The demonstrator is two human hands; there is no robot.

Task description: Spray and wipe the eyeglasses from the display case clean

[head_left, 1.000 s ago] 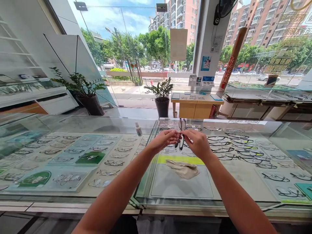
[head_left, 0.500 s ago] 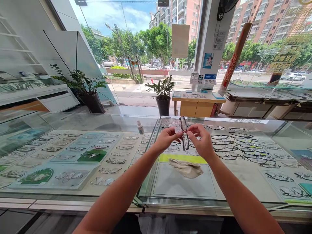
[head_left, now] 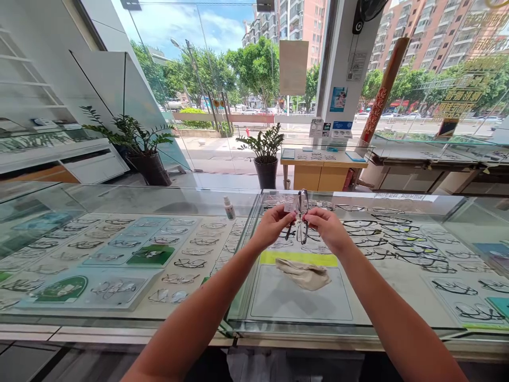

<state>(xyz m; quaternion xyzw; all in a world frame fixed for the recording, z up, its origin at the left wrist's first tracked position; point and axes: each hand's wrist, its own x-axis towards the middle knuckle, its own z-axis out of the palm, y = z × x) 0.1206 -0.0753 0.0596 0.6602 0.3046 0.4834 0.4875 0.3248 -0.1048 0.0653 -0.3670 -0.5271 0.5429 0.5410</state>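
From the head view: holding a pair of glasses (head_left: 304, 232) up on end over the glass counter (head_left: 178, 199), well above the beige cloth (head_left: 304, 274) lying crumpled on the clear mat (head_left: 278, 305) below. Closed on the frame from the left with the fingertips of the left hand (head_left: 274, 225), and from the right with those of the right hand (head_left: 324, 228), both in a narrow pinch. Looks to be the checking step, with the frame held in the air, apart from the rows of display frames (head_left: 397, 233) under the glass and from the small spray bottle (head_left: 228, 208) standing off to the left. Calls next, by judgement, for a light, even grip on both sides, without twisting the frame or smearing the lenses.
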